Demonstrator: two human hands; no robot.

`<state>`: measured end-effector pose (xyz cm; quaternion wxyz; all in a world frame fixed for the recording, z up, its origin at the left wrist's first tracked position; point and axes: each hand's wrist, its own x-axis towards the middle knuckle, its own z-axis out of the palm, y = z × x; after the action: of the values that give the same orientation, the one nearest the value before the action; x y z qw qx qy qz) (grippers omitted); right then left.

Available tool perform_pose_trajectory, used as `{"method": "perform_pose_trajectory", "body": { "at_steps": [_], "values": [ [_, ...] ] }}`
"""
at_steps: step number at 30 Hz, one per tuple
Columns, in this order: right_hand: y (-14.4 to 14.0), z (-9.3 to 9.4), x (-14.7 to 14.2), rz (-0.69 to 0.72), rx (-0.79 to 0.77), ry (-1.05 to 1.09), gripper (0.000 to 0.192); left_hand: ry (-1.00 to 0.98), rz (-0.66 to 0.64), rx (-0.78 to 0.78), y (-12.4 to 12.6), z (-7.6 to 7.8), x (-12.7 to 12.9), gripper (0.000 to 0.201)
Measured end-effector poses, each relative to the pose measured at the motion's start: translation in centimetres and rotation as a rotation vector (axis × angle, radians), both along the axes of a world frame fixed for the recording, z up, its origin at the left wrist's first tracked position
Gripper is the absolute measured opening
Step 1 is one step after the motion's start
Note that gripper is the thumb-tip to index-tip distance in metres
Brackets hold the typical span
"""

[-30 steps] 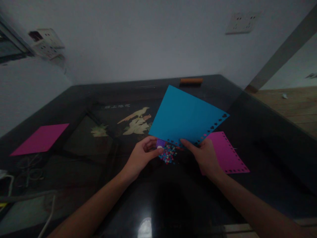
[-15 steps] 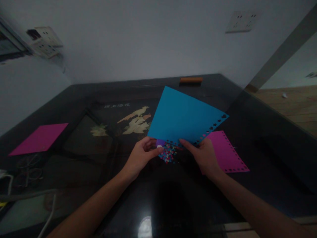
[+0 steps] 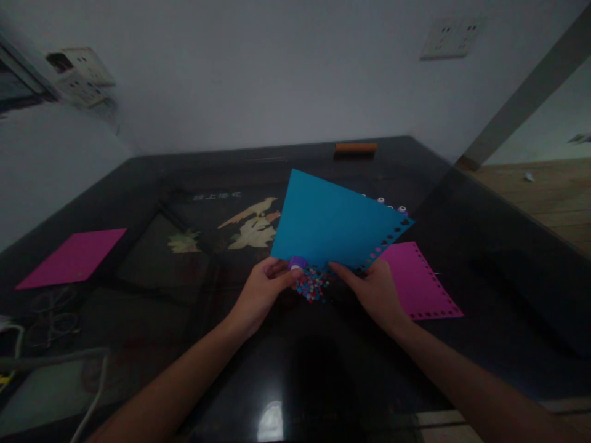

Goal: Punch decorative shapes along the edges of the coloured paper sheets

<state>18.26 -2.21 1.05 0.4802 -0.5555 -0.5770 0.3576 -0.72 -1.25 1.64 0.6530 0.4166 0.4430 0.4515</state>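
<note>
Since earlier frame, blue paper sheet (image 3: 332, 224) turned slightly left and lowered. Left hand (image 3: 263, 292) pinching small purple hole punch (image 3: 297, 265) at sheet's near edge; right hand (image 3: 376, 289) pinching same edge. Confetti pile (image 3: 314, 286) below. Punching border, seemingly; next calls for sliding sheet along.

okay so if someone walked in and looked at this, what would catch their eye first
The bright blue sheet, its near edge punched with small holes, held up over the middle of the dark table by both hands. Just under it, between the left hand and right hand, lies a heap of colourful paper bits.
</note>
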Motion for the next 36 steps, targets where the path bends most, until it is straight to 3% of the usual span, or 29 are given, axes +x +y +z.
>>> {"method": "perform_pose_trajectory", "body": {
  "at_steps": [19, 36],
  "values": [
    [-0.09, 0.17, -0.27, 0.018, 0.001, -0.026, 0.014, -0.110, -0.008, -0.071, 0.06, -0.37, 0.04, 0.023],
    [-0.04, 0.01, -0.24, 0.021, -0.011, 0.001, 0.014, -0.065, -0.010, -0.058, 0.19, -0.58, -0.03, 0.021]
  ]
}}
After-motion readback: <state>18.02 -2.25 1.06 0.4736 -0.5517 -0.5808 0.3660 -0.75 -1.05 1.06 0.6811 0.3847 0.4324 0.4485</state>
